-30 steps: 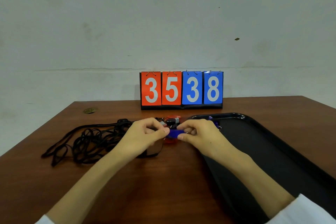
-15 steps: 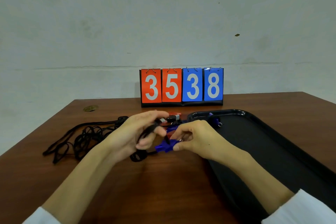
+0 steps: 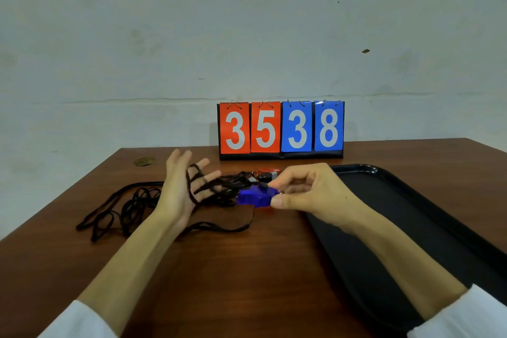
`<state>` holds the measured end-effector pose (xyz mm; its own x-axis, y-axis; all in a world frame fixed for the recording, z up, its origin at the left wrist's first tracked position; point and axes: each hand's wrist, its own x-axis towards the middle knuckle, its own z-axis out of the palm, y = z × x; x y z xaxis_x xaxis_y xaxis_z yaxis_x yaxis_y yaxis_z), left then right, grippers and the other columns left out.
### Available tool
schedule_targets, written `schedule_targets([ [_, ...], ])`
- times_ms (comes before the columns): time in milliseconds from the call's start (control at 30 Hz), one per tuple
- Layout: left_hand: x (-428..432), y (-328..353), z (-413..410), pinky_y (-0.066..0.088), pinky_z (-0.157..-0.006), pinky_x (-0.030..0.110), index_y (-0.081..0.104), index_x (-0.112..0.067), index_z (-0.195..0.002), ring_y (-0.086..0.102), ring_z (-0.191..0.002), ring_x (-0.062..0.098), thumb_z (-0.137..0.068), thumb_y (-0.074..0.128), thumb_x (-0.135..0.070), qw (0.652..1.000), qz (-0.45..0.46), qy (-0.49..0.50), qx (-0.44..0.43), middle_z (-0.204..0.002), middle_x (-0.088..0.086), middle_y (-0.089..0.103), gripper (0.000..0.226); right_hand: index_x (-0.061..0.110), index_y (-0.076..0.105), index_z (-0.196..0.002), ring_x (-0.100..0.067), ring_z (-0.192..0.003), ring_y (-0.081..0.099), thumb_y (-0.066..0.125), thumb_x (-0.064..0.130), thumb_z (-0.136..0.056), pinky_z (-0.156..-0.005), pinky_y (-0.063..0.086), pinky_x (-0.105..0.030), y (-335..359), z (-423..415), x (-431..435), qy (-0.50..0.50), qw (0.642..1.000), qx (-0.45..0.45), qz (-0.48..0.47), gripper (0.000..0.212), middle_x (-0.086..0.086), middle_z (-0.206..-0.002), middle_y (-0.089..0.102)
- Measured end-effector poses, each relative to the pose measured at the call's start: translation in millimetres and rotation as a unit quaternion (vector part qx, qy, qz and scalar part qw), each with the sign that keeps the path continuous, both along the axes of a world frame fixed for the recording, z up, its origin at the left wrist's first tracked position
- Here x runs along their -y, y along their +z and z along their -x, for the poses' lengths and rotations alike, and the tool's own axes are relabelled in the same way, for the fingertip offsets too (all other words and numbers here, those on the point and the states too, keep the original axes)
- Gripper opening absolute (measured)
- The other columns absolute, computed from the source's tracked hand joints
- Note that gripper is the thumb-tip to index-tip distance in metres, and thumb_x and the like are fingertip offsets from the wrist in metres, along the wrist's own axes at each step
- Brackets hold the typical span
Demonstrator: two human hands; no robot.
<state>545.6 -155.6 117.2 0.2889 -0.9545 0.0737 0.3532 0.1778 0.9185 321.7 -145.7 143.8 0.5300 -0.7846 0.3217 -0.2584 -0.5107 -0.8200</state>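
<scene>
Blue whistle [image 3: 256,196], mid-table, is pinched by the right hand [image 3: 310,192]. Its black lanyard [image 3: 193,173] loops over the left hand [image 3: 178,195], fingers spread, at nine o'clock. Winding seems in hand; the next turn needs tension, clear of the tangled cords [image 3: 123,208].

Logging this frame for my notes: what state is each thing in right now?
left hand: open, fingers spread, black cord looped over them.
right hand: pinches the blue whistle.
blue whistle: held at fingertips.
black cord: slack, trailing onto the table.
cord pile: tangled, lying on table.
scoreboard: upright, reads 3538.
tray: flat on table.
</scene>
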Motion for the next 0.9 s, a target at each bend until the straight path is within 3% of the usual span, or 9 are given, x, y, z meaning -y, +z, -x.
schedule_targets([
  [100, 1, -9, 2, 0.051, -0.077, 0.030, 0.022, -0.023, -0.145, 0.063, -0.074, 0.011, -0.094, 0.053, -0.026, 0.945, -0.066, 0.119, 0.299, -0.085, -0.001, 0.066, 0.060, 0.028, 0.065, -0.080, -0.003, -0.077, 0.066, 0.071, 0.006, -0.073, -0.066, 0.052, -0.013, 4, 3, 1, -0.009, 0.998, 0.064, -0.020, 0.024, 0.012, -0.077, 0.070],
  [233, 8, -20, -2, 0.034, -0.094, 0.044, 0.032, -0.024, -0.138, 0.057, -0.097, 0.024, -0.079, 0.068, -0.041, 0.721, -0.126, 0.247, 0.635, -0.077, 0.000, 0.062, 0.071, 0.026, 0.065, -0.082, -0.003, -0.074, 0.067, 0.070, 0.005, -0.075, -0.067, 0.053, -0.015, 4, 3, 2, -0.004, 0.997, 0.065, -0.029, 0.022, 0.013, -0.074, 0.071],
  [267, 9, -21, -5, 0.033, -0.096, 0.047, 0.032, -0.025, -0.137, 0.054, -0.107, 0.027, -0.077, 0.071, -0.041, 0.724, -0.137, 0.245, 0.630, -0.083, 0.002, 0.063, 0.074, 0.025, 0.065, -0.082, -0.004, -0.073, 0.068, 0.069, 0.005, -0.075, -0.067, 0.053, -0.015, 3, 3, 2, 0.000, 0.997, 0.069, -0.034, 0.022, 0.012, -0.073, 0.071],
  [400, 10, -18, -18, 0.039, -0.096, 0.046, 0.038, -0.017, -0.134, 0.053, -0.109, 0.031, -0.080, 0.070, -0.035, 0.895, -0.142, 0.217, 0.363, -0.113, 0.012, 0.060, 0.065, 0.018, 0.065, -0.084, -0.012, -0.071, 0.070, 0.069, 0.012, -0.068, -0.068, 0.056, -0.021, 4, 7, 2, 0.012, 0.988, 0.138, -0.070, 0.019, 0.002, -0.077, 0.073],
  [567, 3, -18, -12, 0.031, -0.093, 0.045, 0.045, -0.023, -0.129, 0.050, -0.109, 0.028, -0.079, 0.064, -0.049, 0.679, -0.138, 0.289, 0.661, -0.081, 0.000, 0.059, 0.060, 0.017, 0.065, -0.084, -0.014, -0.070, 0.070, 0.068, 0.012, -0.068, -0.067, 0.057, -0.022, 3, 7, 3, 0.009, 0.984, 0.155, -0.081, 0.018, 0.000, -0.077, 0.073],
  [633, 1, -16, -2, 0.035, -0.092, 0.043, 0.045, -0.024, -0.130, 0.055, -0.105, 0.026, -0.080, 0.060, -0.056, 0.670, -0.122, 0.248, 0.689, -0.088, 0.001, 0.065, 0.061, 0.017, 0.066, -0.086, -0.013, -0.070, 0.070, 0.068, 0.009, -0.071, -0.068, 0.057, -0.022, 2, 6, 3, 0.008, 0.984, 0.158, -0.086, 0.017, 0.000, -0.077, 0.073],
  [733, -7, -6, 11, 0.047, -0.075, 0.032, 0.051, -0.024, -0.125, 0.062, -0.069, 0.016, -0.093, 0.036, -0.055, 0.762, -0.043, 0.191, 0.617, -0.062, -0.004, 0.061, 0.047, 0.014, 0.066, -0.089, -0.013, -0.069, 0.069, 0.067, 0.009, -0.070, -0.069, 0.057, -0.023, 3, 8, 5, 0.009, 0.980, 0.171, -0.103, 0.020, 0.001, -0.076, 0.073],
  [833, -13, -3, 19, 0.038, -0.075, 0.031, 0.058, -0.023, -0.117, 0.055, -0.068, 0.016, -0.098, 0.035, -0.037, 0.626, 0.021, 0.226, 0.746, -0.069, -0.005, 0.059, 0.032, 0.013, 0.066, -0.090, -0.014, -0.070, 0.069, 0.067, 0.006, -0.074, -0.070, 0.058, -0.025, 1, 7, 6, 0.007, 0.981, 0.160, -0.107, 0.017, -0.001, -0.077, 0.073],
  [900, -15, -3, 24, 0.035, -0.078, 0.029, 0.065, -0.020, -0.111, 0.053, -0.081, 0.016, -0.094, 0.049, -0.025, 0.641, 0.080, 0.236, 0.726, -0.083, -0.003, 0.058, 0.024, 0.014, 0.066, -0.089, -0.014, -0.071, 0.069, 0.066, 0.005, -0.076, -0.070, 0.057, -0.025, -1, 6, 6, 0.003, 0.984, 0.145, -0.107, 0.016, -0.001, -0.078, 0.072],
])
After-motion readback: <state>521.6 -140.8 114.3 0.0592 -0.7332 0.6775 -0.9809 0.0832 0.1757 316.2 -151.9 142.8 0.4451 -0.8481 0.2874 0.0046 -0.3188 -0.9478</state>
